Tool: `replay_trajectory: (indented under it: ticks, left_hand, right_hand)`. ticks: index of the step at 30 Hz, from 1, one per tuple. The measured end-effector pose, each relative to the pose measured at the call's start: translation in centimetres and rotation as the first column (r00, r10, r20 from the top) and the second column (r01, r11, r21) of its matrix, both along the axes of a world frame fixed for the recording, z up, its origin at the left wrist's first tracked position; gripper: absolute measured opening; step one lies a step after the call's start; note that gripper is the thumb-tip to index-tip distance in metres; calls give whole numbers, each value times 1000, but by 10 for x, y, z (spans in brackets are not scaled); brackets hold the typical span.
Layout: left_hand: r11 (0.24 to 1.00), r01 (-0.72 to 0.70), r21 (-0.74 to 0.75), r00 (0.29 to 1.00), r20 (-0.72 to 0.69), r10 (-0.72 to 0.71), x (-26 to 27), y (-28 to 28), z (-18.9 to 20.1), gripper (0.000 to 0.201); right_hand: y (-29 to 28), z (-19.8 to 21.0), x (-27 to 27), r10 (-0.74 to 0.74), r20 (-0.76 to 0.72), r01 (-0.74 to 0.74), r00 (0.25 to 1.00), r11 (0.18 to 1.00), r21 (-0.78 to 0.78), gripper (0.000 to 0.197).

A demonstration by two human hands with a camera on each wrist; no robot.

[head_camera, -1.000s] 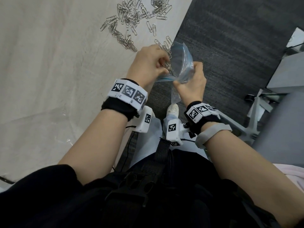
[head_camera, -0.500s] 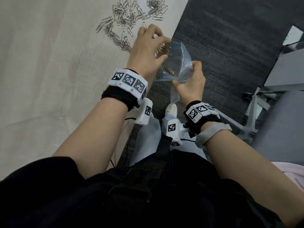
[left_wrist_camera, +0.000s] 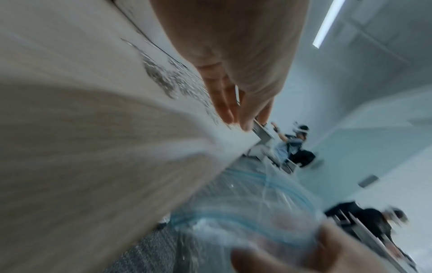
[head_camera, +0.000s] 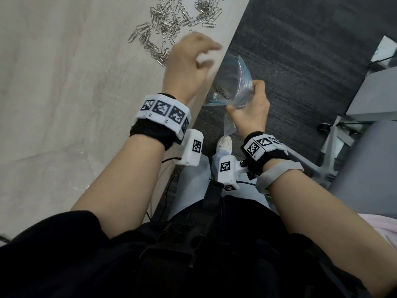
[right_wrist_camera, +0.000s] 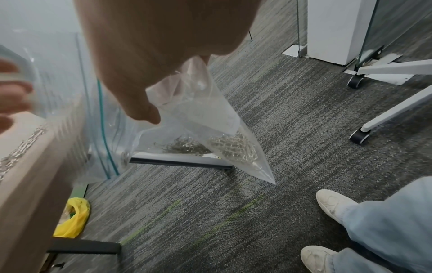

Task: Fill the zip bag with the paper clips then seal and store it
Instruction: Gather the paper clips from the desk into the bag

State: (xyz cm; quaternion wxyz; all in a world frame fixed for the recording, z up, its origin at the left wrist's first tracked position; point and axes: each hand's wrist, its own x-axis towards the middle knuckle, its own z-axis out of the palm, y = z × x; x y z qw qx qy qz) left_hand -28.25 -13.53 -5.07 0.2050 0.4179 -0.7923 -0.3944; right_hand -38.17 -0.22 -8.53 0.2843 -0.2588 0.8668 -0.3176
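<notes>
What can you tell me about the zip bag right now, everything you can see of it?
The zip bag is clear, thin plastic with a blue-green zip strip round its mouth, which stands open. The right hand grips it below the mouth, holding it in the air beside the table edge, over the carpet. Its lower part hangs down to a pointed corner, and a clump of silver paper clips already lies in the bottom. The left hand, blurred, is above the table just beside the mouth and not touching it.

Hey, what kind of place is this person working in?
Probably an office or shared workroom: grey carpet tiles, a chair base on castors, a glass partition and a ceiling strip light. Other people sit at tables behind.
</notes>
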Motion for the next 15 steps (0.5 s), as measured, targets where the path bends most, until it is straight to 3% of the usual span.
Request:
replay_trajectory:
  ticks: [3,5,6,8,15]
  left_hand:
    - [955,-219,-199,966,98,241,18,-23,-4,36]
    - [948,-253,-192,889,342,306,29,-34,-8,53]
    - [953,-255,-164,836,458,302,33,-38,-11,61]
    - [963,-245,-110,785,561,264,38,-40,-18,65]
    - [999,-19,-43,839,542,39,21,-12,-22,58]
  right_hand:
    - [-1,0,-2,-6,4,6,1000,1000,5,54]
    - [-1,0,-2,-10,4,10,1000,1000,4,54]
    - [-1,0,-2,-11,5,11,1000,1000,2,53]
    - [-1,-1,-2,-12,10,12,1000,1000,1,54]
    - [-2,-3,-2,-9,1,9,1000,1000,14,56]
